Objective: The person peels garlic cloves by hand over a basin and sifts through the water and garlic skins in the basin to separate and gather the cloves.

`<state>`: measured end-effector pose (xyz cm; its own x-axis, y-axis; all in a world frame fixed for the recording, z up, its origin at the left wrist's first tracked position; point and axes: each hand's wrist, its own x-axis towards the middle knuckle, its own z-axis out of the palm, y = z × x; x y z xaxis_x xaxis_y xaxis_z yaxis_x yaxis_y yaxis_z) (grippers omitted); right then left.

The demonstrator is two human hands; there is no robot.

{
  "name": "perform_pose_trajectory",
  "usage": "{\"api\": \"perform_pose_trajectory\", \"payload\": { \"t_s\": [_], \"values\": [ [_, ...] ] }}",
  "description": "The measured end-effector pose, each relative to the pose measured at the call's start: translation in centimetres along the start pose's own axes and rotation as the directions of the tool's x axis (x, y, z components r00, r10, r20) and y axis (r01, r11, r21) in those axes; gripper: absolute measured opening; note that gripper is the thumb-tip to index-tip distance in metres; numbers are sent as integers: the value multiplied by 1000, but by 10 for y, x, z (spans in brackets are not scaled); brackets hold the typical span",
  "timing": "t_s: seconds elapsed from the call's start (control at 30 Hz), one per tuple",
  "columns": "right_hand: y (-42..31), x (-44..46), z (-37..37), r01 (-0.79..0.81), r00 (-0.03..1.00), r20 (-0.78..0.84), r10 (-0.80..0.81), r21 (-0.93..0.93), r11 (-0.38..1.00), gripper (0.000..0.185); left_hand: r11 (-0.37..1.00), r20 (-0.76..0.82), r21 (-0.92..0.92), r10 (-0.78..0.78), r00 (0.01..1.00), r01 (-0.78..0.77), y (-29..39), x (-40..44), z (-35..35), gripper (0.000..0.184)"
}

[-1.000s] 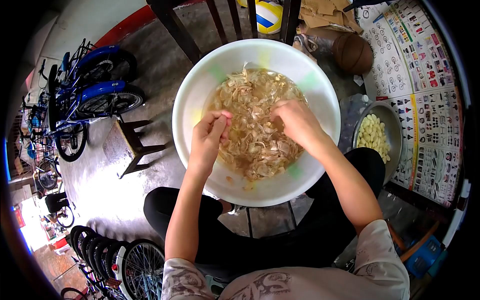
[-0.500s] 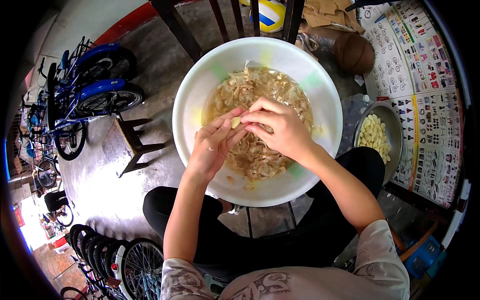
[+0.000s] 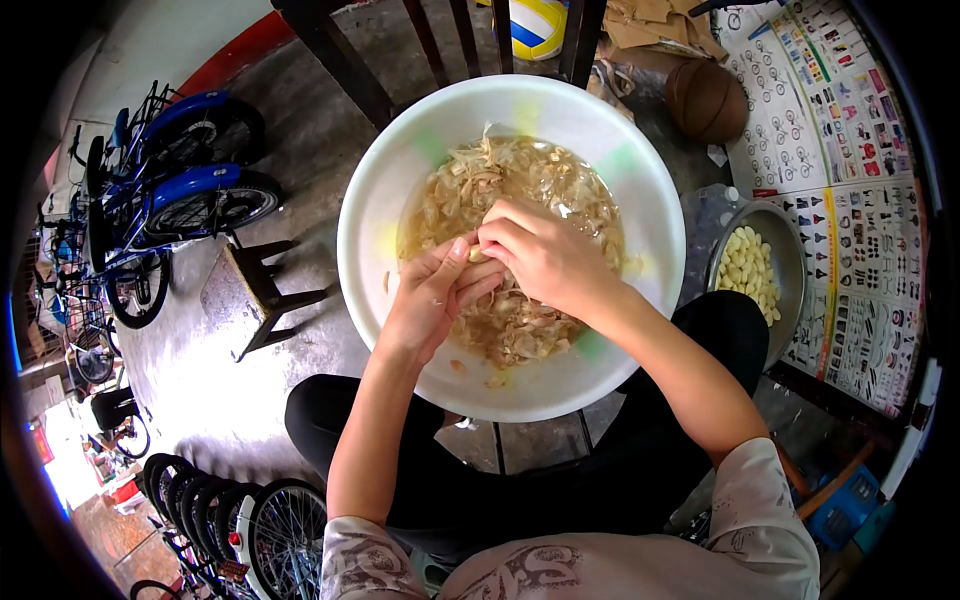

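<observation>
One pale yellow clove (image 3: 476,255), partly covered, shows between the hands (image 3: 432,292) (image 3: 552,258).

The basin (image 3: 393,180) is white, patched green and yellow; the cloves (image 3: 748,268), cream.

We look from the wearer's head, forward and steeply down, onto the nearby white basin (image 3: 652,222); our wide, round-edged view takes in bicycles (image 3: 200,182) left of the basin and the wearer's shirt (image 3: 610,572) below it.

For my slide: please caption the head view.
Left hand and right hand meet at pale clove above white basin of wet skins.
</observation>
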<state>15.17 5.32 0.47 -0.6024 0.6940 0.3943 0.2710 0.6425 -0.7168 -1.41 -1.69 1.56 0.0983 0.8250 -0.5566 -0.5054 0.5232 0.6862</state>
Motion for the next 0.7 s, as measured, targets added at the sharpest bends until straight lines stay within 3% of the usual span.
{"api": "perform_pose_trajectory", "payload": {
  "t_s": [0.17,0.2,0.3,0.37,0.57,0.7],
  "values": [
    [2,5,-6,-135,986,115,118,153,979,9,999,8,35,15,1000,-15,2,3,0,38],
    [4,5,-7,-135,986,115,118,153,979,9,993,4,111,35,999,-35,5,3,1,38],
    [8,5,-10,-18,989,150,0,119,993,7,966,10,249,71,997,-72,6,3,-1,38],
    [9,4,-11,132,975,184,-121,-47,990,7,946,22,311,83,996,-86,6,3,-1,38],
    [1,4,-14,188,951,288,-113,-247,951,11,920,38,372,118,992,-123,7,1,1,37],
    [1,2,-10,138,969,228,-92,-194,971,14,927,15,362,106,994,-104,7,1,0,37]
  ]
}}
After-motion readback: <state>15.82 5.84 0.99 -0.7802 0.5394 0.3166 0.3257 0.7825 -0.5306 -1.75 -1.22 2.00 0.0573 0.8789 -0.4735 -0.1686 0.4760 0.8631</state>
